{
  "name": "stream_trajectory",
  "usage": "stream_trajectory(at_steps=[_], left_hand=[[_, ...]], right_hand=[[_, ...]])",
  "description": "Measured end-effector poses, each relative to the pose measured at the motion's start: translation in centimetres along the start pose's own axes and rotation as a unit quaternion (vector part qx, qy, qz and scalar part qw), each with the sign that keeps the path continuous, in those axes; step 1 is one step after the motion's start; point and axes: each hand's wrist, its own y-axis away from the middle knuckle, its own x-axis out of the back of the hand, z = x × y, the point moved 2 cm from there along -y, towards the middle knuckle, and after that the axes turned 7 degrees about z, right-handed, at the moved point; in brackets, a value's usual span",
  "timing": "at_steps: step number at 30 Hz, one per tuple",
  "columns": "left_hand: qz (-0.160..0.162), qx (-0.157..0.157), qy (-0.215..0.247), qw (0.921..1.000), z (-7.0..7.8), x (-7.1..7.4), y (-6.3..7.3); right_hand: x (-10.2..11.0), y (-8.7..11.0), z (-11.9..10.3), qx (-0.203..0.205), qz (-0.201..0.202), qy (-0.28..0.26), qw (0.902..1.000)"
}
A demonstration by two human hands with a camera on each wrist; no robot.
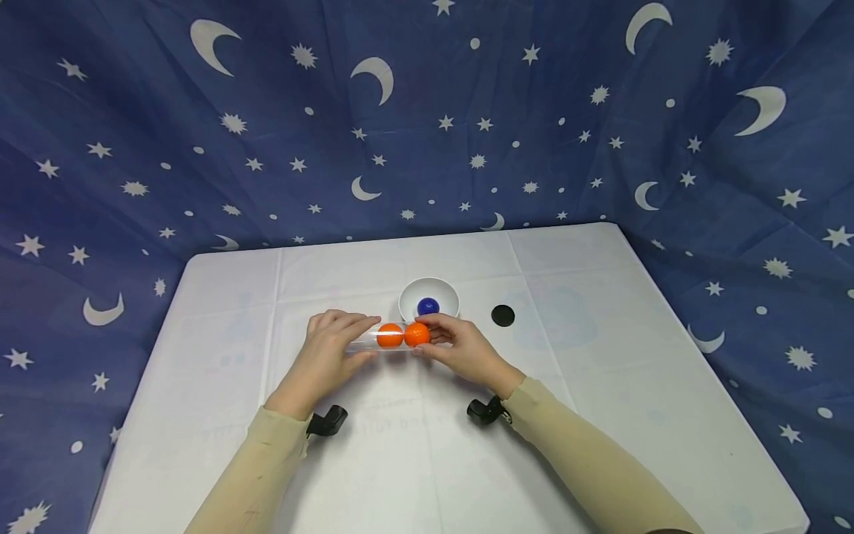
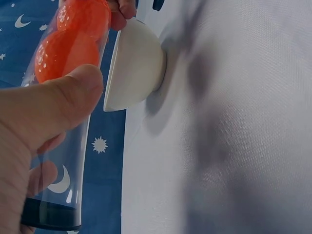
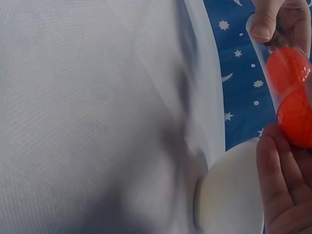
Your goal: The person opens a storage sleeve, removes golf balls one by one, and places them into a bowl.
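Observation:
My left hand (image 1: 327,352) grips a clear tube (image 1: 362,343), lying sideways above the table. A black end piece (image 2: 51,214) closes the tube's left end, which shows in the left wrist view. One orange ball (image 1: 390,335) sits inside the tube, and a second orange ball (image 1: 417,334) touches it at the right end. My right hand (image 1: 474,357) pinches this second ball between thumb and fingers; how far it lies inside the tube's mouth is hard to tell. Just behind stands a white bowl (image 1: 450,291) holding a dark blue ball (image 1: 428,306).
A flat black disc (image 1: 503,315) lies on the white-covered table (image 1: 400,475), right of the bowl. Black wrist cameras (image 1: 328,420) jut out from both sleeves. Behind the table hangs a blue cloth (image 1: 427,163) with moons and stars.

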Motion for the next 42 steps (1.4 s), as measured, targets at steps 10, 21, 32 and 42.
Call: stream_trajectory(at_steps=[10, 21, 32, 42], left_hand=[[0.006, 0.006, 0.005, 0.9999, -0.2, 0.3, 0.1], [0.014, 0.007, 0.016, 0.9998, -0.3, 0.1, 0.4], [0.007, 0.019, 0.017, 0.9996, -0.3, 0.2, 0.7], [0.005, 0.024, 0.016, 0.9996, -0.4, 0.2, 0.9]], right_hand=[[1.1, -0.1, -0.7, -0.006, 0.027, 0.021, 0.9994], [2.4, -0.7, -1.0, 0.015, 0.041, 0.025, 0.9987], [4.9, -2.4, -0.6, 0.000, 0.080, 0.056, 0.9952], [5.3, -3.6, 0.3, -0.017, 0.095, 0.082, 0.9919]])
